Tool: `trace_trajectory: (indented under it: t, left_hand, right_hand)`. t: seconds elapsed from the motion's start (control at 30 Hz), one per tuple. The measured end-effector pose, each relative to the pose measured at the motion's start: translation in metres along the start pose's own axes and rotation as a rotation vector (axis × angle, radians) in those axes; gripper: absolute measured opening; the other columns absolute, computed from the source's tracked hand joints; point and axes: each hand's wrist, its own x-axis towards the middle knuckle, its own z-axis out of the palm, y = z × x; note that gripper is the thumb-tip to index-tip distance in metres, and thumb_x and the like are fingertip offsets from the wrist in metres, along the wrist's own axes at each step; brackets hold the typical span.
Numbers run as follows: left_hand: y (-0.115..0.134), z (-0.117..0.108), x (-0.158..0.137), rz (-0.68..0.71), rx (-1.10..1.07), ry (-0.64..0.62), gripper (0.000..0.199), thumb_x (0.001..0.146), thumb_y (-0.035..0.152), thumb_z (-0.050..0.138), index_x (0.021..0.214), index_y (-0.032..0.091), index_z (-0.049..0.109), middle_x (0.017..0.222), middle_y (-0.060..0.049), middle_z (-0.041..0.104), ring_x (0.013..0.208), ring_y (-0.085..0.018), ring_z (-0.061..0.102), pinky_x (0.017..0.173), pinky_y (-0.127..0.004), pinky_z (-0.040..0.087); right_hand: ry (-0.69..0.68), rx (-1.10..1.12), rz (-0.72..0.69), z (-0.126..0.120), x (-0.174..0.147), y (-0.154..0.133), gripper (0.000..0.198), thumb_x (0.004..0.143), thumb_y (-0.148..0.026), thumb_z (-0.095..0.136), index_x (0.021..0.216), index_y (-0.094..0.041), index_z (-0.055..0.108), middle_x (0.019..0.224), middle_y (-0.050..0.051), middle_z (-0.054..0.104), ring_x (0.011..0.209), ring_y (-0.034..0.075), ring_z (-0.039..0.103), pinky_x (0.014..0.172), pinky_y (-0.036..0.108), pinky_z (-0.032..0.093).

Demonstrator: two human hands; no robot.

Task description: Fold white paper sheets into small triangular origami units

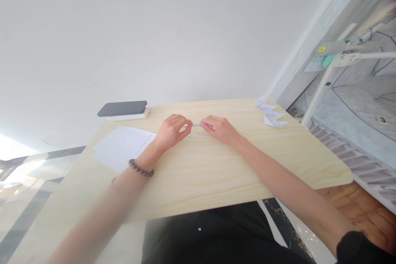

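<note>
A small, narrow piece of white paper (196, 124) is held between both hands, just above or on the pale wood-grain tabletop (210, 173); which of the two cannot be told. With the wall side taken as twelve o'clock, it is located near twelve. Its left end is pinched between the thumb and fingers of the left hand (173, 130), and its right end is gripped likewise by the right hand (222, 129). Much of the paper is covered by the fingers. A bracelet of dark round beads (140, 168) is worn on the left wrist. Flat, overlapping white paper sheets (120, 144) are spread towards nine to ten o'clock. Towards ten to eleven, a dark grey flat rectangular device (123, 108) is rested on a white slab (128, 117). Pointed, folded white paper pieces (269, 113) are lined up towards one to two o'clock, well apart from the hands.
</note>
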Motion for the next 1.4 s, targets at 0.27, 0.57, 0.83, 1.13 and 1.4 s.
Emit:
trace_trajectory:
  t: [0.27, 0.57, 0.83, 1.13, 1.4]
  left_hand:
    - [0.003, 0.002, 0.001, -0.002, 0.024, -0.065, 0.013, 0.08, 0.024, 0.048, 0.086, 0.017, 0.058, 0.077, -0.004, 0.062, 0.075, -0.015, 0.055, 0.073, -0.03, 0.039]
    - [0.002, 0.002, 0.002, 0.032, 0.033, -0.048, 0.013, 0.082, 0.021, 0.045, 0.084, 0.016, 0.057, 0.074, -0.004, 0.061, 0.075, -0.015, 0.054, 0.072, -0.029, 0.039]
    - [0.0, -0.002, 0.001, -0.025, 0.026, -0.046, 0.013, 0.082, 0.022, 0.045, 0.084, 0.016, 0.057, 0.075, -0.004, 0.062, 0.072, -0.014, 0.054, 0.072, -0.029, 0.039]
    - [0.006, 0.0, 0.002, -0.027, -0.011, -0.051, 0.015, 0.082, 0.025, 0.046, 0.089, 0.018, 0.058, 0.078, -0.003, 0.063, 0.076, -0.014, 0.055, 0.075, -0.029, 0.039]
    - [0.009, 0.0, 0.003, -0.17, -0.166, 0.033, 0.016, 0.083, 0.027, 0.046, 0.086, 0.018, 0.058, 0.083, -0.004, 0.065, 0.074, -0.014, 0.056, 0.074, -0.029, 0.041]
  right_hand:
    - [-0.009, -0.036, -0.025, 0.007, 0.001, -0.003, 0.022, 0.085, -0.026, 0.039, 0.088, -0.018, 0.06, 0.083, 0.004, 0.064, 0.073, 0.012, 0.056, 0.067, 0.023, 0.041]
    - [0.012, -0.053, -0.003, 0.003, 0.003, -0.006, 0.018, 0.082, -0.02, 0.042, 0.083, -0.017, 0.06, 0.077, 0.002, 0.063, 0.063, 0.009, 0.053, 0.061, 0.021, 0.038]
    - [0.017, -0.07, 0.008, -0.002, -0.001, 0.003, 0.017, 0.081, -0.019, 0.041, 0.08, -0.017, 0.058, 0.073, 0.002, 0.06, 0.061, 0.009, 0.051, 0.06, 0.021, 0.038]
    - [0.028, -0.104, -0.056, 0.005, 0.003, -0.01, 0.018, 0.084, -0.022, 0.037, 0.087, -0.017, 0.054, 0.078, 0.003, 0.057, 0.064, 0.009, 0.05, 0.06, 0.02, 0.037]
    - [0.005, -0.028, -0.049, -0.002, 0.002, -0.006, 0.016, 0.084, -0.021, 0.037, 0.083, -0.018, 0.053, 0.074, 0.002, 0.054, 0.06, 0.009, 0.047, 0.058, 0.02, 0.036]
